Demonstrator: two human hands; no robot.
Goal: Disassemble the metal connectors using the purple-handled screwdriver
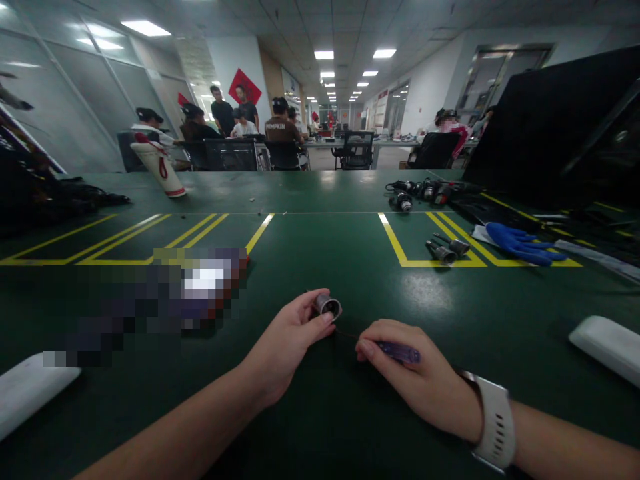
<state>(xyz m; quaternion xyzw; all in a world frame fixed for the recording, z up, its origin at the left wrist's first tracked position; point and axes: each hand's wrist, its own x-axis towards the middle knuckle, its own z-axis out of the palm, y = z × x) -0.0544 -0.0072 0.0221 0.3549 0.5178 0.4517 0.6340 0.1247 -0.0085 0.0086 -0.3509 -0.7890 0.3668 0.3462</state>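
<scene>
My left hand (280, 343) pinches a small round metal connector shell (327, 305) between thumb and fingers. Its open end is turned toward me, and dark parts show inside. Close by on the right, my right hand (420, 377) is closed around a screwdriver (400, 351) with a purple, see-through handle. The screwdriver's thin shaft points left toward the shell; whether its tip touches the shell I cannot tell. Both hands are just above the green table (320, 240).
Two similar metal connectors (443, 251) lie at the right inside yellow tape lines. Behind them is a cluster of dark cabled parts (420, 191). Blue gloves (520, 243) rest farther right. A white cup (160, 167) leans at the back left. White rounded objects (610, 347) flank me. People sit beyond.
</scene>
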